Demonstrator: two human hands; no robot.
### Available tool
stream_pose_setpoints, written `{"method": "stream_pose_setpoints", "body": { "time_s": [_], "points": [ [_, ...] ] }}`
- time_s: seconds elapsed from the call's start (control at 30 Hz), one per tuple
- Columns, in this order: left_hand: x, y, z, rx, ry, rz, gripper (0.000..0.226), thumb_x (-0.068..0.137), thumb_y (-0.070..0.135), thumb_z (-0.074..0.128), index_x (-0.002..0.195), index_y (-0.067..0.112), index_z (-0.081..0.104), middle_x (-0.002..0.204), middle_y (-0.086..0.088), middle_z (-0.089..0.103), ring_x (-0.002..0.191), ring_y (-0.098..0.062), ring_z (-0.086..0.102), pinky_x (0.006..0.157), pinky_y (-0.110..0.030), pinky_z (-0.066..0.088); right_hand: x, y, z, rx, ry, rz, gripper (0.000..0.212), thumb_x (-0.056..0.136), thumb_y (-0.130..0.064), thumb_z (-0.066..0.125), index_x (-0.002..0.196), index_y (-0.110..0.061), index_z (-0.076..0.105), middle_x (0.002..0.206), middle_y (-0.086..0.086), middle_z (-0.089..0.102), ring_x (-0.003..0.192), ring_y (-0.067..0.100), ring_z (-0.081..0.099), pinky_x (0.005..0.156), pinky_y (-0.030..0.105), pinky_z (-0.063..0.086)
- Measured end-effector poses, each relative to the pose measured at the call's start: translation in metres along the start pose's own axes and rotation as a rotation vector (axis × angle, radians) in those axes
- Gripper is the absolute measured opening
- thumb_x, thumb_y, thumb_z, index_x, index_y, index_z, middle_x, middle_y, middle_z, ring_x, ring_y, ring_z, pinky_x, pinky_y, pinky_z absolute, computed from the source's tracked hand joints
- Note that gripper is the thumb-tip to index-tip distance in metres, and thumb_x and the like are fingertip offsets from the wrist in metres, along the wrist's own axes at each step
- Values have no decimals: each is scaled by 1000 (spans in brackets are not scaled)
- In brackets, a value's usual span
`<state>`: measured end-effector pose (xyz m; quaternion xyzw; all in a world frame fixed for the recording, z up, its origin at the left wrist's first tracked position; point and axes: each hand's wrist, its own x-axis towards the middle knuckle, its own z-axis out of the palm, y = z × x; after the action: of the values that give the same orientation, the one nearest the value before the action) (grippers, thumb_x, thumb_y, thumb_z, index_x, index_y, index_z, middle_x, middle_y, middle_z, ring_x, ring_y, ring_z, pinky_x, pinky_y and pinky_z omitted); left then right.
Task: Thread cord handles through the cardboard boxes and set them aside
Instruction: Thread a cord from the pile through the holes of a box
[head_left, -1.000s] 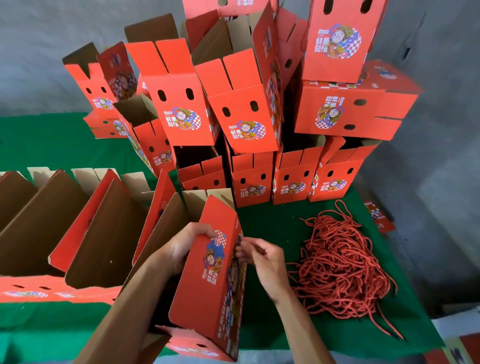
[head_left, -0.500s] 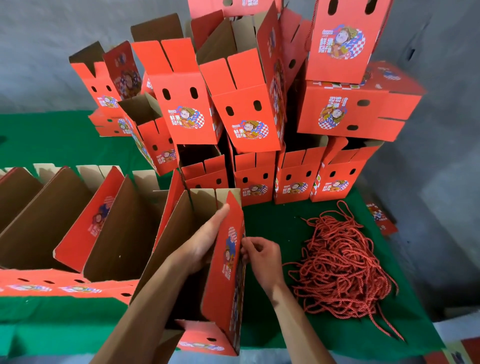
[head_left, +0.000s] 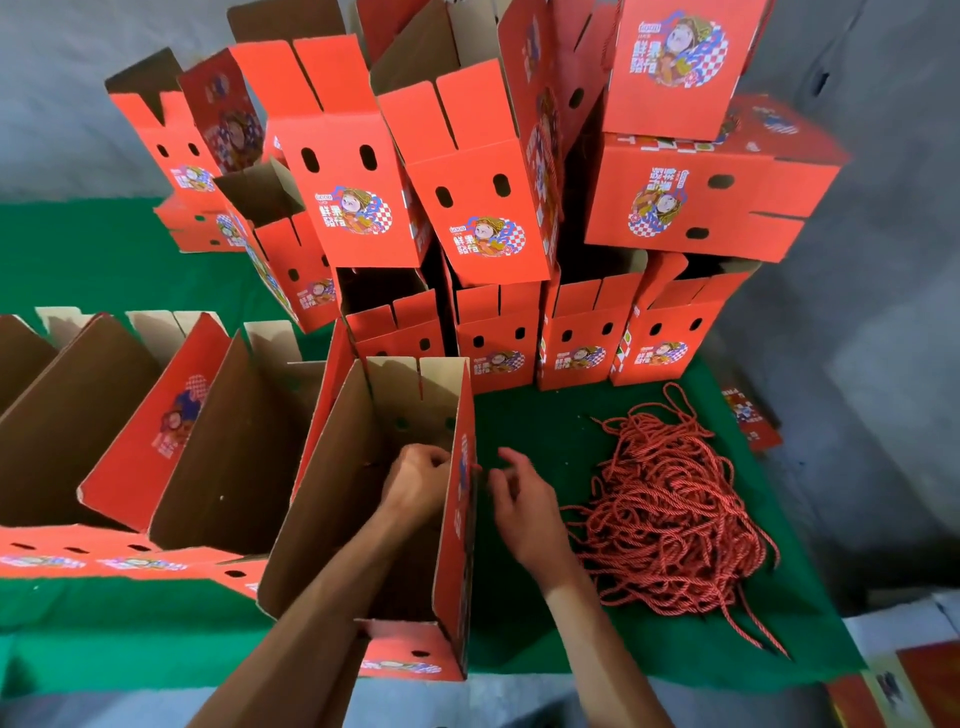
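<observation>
The open cardboard box (head_left: 363, 499) stands upright on the green cloth surface (head_left: 540, 431) right in front of me, plain brown corrugated board inside, glossy red print outside, its narrow flaps up at the far end. My left hand (head_left: 415, 483) reaches down inside it, fingers curled against the inner face of the right wall; my grip there looks closed, on what I cannot tell. My right hand (head_left: 524, 501) sits just outside that same wall, fingers bent in a pinching grip at its red face. Near my right wrist lies a tangled heap of twisted red cord (head_left: 670, 514). Beyond, the finished red boxes (head_left: 488, 208) are stacked.
</observation>
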<state>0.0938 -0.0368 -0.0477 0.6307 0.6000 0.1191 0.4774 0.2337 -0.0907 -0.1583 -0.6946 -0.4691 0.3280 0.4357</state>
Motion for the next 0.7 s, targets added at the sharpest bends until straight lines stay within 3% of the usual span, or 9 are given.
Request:
{"method": "stream_pose_setpoints", "body": {
  "time_s": [0.1,0.2,0.27,0.33,0.37,0.47,0.57,0.6,0.7],
  "points": [
    [-1,0,-3,-63,-25,-100,21,101,21,63,100,2,70,96,-18,75,88,-31,75,88,-50,61,0,33,-22,-153,77,155,21,106,-12,49,119,-9,66,101,3,71,90,17,69,85,46,59],
    [1,-1,-3,-103,-6,-144,21,102,20,60,102,2,71,96,-18,75,87,-30,76,86,-47,62,-6,55,-33,-424,39,233,22,102,-9,50,100,-1,71,97,17,74,92,35,70,82,48,56],
    [4,0,-2,-152,19,-171,21,104,16,57,101,-1,69,88,-17,73,69,-19,76,66,-36,64,-10,65,-34,-477,-16,315,24,99,-15,57,88,-1,73,90,19,74,88,37,72,79,47,57],
    [5,2,-1,-188,26,-228,21,105,14,54,103,-3,66,77,-12,69,46,-9,68,41,-22,53,-14,70,-29,-520,-81,376,31,96,-31,67,84,-3,74,88,19,75,86,35,72,76,42,57],
    [4,1,-1,-190,13,-250,22,106,16,53,106,-2,66,76,-10,70,44,-8,67,38,-20,49,-16,72,-23,-542,-101,399,36,94,-38,71,85,-3,73,89,18,75,86,34,72,74,39,55],
    [4,-1,-2,-200,-24,-263,37,107,32,51,121,1,64,87,-10,74,62,-13,74,49,-26,56,-20,76,-4,-579,-86,461,43,91,-46,74,101,-5,68,101,11,71,94,30,71,76,37,55],
    [2,-5,-7,-262,-67,-258,69,103,64,35,137,7,54,119,-15,70,108,-29,70,92,-46,57,-20,81,7,-620,-72,457,35,94,-40,70,106,-8,68,107,9,70,101,30,70,82,37,56],
    [-1,-4,-10,-289,-90,-243,75,99,73,32,131,12,59,115,-13,73,109,-29,70,93,-47,55,-20,82,8,-622,-72,437,30,96,-38,68,102,-9,70,104,9,71,99,29,71,81,36,56],
    [-17,5,-18,-324,-260,-182,75,83,90,36,114,28,66,99,1,79,92,-18,76,71,-35,58,-21,83,8,-609,-80,397,24,96,-33,64,88,-13,75,90,5,74,86,24,73,76,34,60]
  ]
}}
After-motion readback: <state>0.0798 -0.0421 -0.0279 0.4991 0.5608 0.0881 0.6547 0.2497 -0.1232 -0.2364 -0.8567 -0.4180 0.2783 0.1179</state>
